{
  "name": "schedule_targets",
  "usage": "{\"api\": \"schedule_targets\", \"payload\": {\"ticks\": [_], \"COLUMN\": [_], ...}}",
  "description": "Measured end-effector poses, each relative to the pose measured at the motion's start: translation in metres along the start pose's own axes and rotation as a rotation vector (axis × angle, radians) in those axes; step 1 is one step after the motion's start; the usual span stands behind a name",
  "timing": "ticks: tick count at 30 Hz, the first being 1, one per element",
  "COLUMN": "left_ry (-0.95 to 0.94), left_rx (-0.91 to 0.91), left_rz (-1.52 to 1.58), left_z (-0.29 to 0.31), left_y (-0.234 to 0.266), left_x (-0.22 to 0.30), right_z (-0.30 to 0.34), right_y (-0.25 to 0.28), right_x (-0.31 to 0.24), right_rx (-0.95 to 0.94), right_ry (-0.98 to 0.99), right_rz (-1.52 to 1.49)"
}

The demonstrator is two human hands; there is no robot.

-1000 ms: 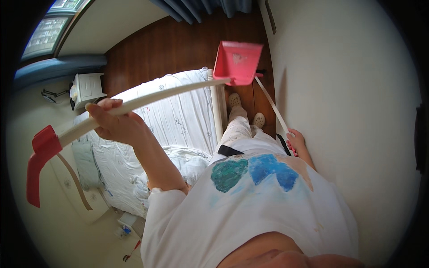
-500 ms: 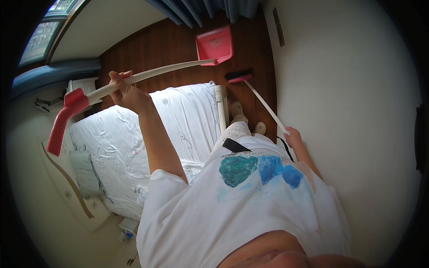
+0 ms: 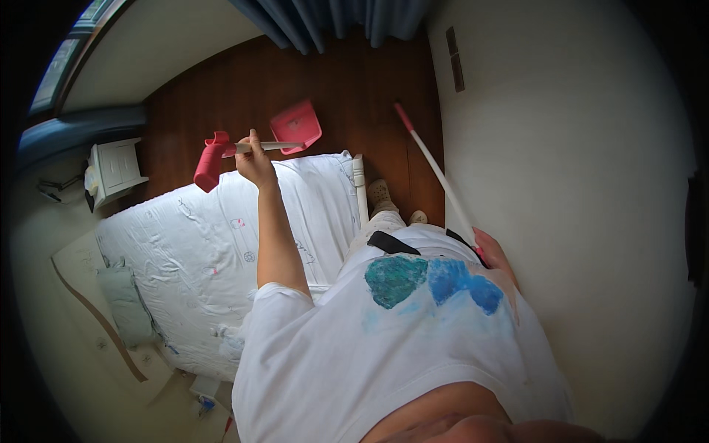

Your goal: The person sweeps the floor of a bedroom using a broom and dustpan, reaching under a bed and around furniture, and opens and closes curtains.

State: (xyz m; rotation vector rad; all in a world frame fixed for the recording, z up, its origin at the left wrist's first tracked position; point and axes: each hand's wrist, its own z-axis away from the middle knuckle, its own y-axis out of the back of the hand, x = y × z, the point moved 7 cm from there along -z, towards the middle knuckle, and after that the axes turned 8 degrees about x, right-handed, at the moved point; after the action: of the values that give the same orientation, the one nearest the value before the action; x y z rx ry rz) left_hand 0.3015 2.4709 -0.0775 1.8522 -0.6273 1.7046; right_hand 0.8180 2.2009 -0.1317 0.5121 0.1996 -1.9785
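The left hand point(image 3: 255, 161) is closed around the white, slim pole of a dustpan with a pinkish-red plastic scoop point(image 3: 297, 127); the thumb points upward along the far side. Just to the left of this hand is the thick, bent, red plastic grip point(image 3: 212, 166), which forms the upper end of the same pole. The scoop is to the right of the hand and a little farther from the body, above the dark brown wooden floor point(image 3: 362, 81).

The right hand point(image 3: 493, 249) is low beside the person's right hip, well apart from the left one. It is curled around the near end of a broom with a long white stick point(image 3: 442, 173), where a small red part shows beside the fingers. From this hand the stick goes forward and to the left, to a narrow pinkish-red head point(image 3: 402, 114). This head is blurred against the dark floor, so the bristles are perhaps there, but I cannot make them out.

Below the left hand, its forearm crosses over a bed with a white, patterned sheet point(image 3: 199, 244). A white, boxy bedside cabinet point(image 3: 120, 170) stands farther left of that hand. To the right of the right hand, there is a plain, pale wall point(image 3: 576, 170).
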Motion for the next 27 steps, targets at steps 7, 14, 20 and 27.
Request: {"api": "schedule_targets", "payload": {"ticks": [7, 14, 20, 27], "left_ry": [-0.088, 0.072, 0.135, -0.007], "left_rx": [0.053, 0.143, 0.120, 0.073], "left_rz": [-0.272, -0.300, -0.251, -0.043], "left_z": [0.002, -0.007, -0.020, -0.018], "left_y": [0.024, 0.057, 0.059, 0.034], "left_x": [-0.050, -0.085, -0.074, -0.008], "right_z": [-0.029, -0.037, -0.006, -0.042], "right_y": [-0.095, -0.121, -0.106, -0.117], "right_x": [-0.061, -0.096, -0.110, -0.106], "right_rx": [-0.023, -0.224, -0.115, -0.137], "right_ry": [-0.197, -0.577, -0.386, -0.646], "right_rz": [0.072, -0.587, -0.340, -0.355]}}
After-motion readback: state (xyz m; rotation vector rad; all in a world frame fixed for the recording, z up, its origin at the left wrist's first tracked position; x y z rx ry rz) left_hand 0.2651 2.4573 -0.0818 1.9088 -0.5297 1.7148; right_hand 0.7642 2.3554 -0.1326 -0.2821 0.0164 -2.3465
